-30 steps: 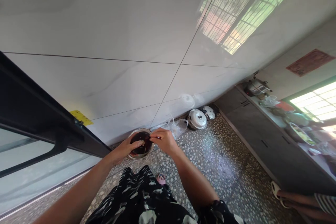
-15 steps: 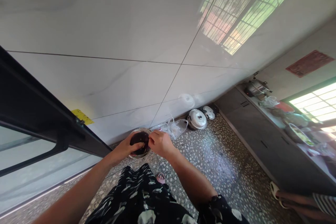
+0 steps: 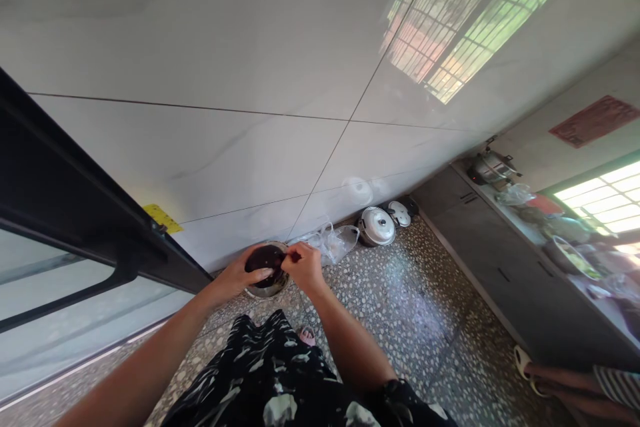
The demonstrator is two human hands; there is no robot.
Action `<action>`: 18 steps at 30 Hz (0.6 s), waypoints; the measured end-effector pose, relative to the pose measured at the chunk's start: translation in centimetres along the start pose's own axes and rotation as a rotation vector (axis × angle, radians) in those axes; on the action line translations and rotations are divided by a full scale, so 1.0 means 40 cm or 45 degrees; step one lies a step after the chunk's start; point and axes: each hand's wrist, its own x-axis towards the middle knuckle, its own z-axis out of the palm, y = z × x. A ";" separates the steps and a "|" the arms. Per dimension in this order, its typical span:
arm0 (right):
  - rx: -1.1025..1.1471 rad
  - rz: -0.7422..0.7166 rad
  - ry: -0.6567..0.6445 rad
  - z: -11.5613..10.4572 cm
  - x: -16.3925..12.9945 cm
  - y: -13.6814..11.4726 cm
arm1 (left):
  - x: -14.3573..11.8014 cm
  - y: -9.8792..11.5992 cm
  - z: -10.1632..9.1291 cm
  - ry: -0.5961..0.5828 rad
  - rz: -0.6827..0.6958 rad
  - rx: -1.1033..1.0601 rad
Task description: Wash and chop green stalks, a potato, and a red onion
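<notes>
In the head view, my left hand grips a glossy, dark purple, rounded thing from its left side, the thumb lying across its front. Its exact kind is not clear. My right hand is closed at the right edge of the dark thing, fingertips pinched on a small dark red-purple piece. Whether that piece is joined to the larger thing I cannot tell. Below both hands is a round, light-rimmed container near the floor, its contents mostly covered by the dark thing.
Clear plastic bags lie by the wall, beside a lidded metal pot. A black-framed door stands at left. Along the right runs a grey cabinet holding a steamer pot. Another person's legs show at lower right.
My right hand has turned slightly, and a dark red-purple piece now shows at its fingertips. The dark rounded thing has shifted a little left and tilted. The camera view has moved slightly.
</notes>
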 end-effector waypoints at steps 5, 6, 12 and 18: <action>0.289 0.327 0.045 0.025 0.007 0.011 | -0.007 0.001 0.005 0.002 -0.034 -0.155; 0.365 0.394 0.067 0.030 0.009 0.013 | -0.007 -0.003 0.009 0.012 -0.038 -0.196; 0.917 0.671 0.232 0.059 0.016 0.009 | -0.012 -0.025 0.023 0.073 -0.104 -0.474; 1.220 0.690 0.227 0.061 0.009 0.008 | -0.019 -0.030 0.013 -0.033 -0.167 -0.664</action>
